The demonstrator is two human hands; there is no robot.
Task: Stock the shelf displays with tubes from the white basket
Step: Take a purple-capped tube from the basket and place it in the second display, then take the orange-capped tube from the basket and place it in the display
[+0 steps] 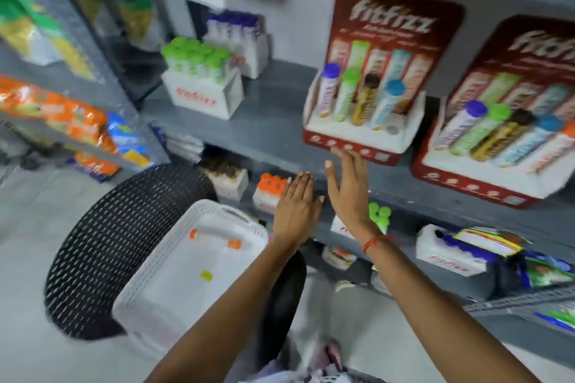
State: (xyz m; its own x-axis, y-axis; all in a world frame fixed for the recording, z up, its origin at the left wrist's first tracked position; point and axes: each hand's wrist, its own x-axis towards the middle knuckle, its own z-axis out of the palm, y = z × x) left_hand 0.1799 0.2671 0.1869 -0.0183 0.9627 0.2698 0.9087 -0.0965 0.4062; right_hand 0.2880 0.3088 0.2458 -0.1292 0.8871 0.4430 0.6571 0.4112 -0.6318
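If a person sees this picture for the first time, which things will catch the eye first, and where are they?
Two red display stands with colourful-capped tubes sit on the grey shelf at upper right. Just below them, the left hand and right hand are raised, open and empty. At lower centre, a white basket holds two orange-capped tubes and rests on a black woven stool.
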